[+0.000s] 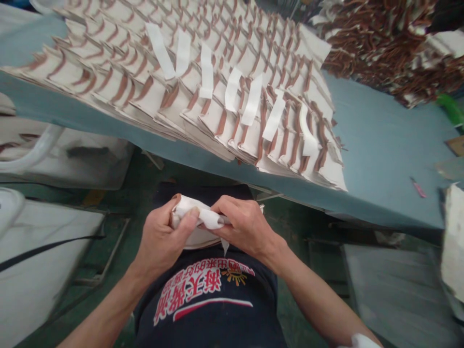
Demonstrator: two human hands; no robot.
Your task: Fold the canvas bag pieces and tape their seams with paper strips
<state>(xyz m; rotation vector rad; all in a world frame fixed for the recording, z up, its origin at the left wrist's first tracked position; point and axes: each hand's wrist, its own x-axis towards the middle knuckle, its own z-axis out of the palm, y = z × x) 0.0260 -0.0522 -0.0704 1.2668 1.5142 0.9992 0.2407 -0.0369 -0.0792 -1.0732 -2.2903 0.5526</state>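
At the bottom centre, a dark top [213, 328] with red and white lettering fills the frame, its lower part cut off. Just above it, in the middle of the frame, a folded pale cloth [194, 203] with a brown edge is held between both hands. The left hand [163, 232] grips its left end, thumb pressed on top; the right hand [248, 224] pinches a white strip [212, 218] at the cloth's right side, and its fingertips are partly hidden. How far the strip goes round is hard to tell.

Across the top, rows of brown-edged pieces [170, 104] overlap on a blue-green table [377, 130], with loose strips [252, 99] on the front ones. A brown-and-white heap [377, 48], upper right, is cut off and blurred. A small pink object [418, 187], right, is too small to identify.
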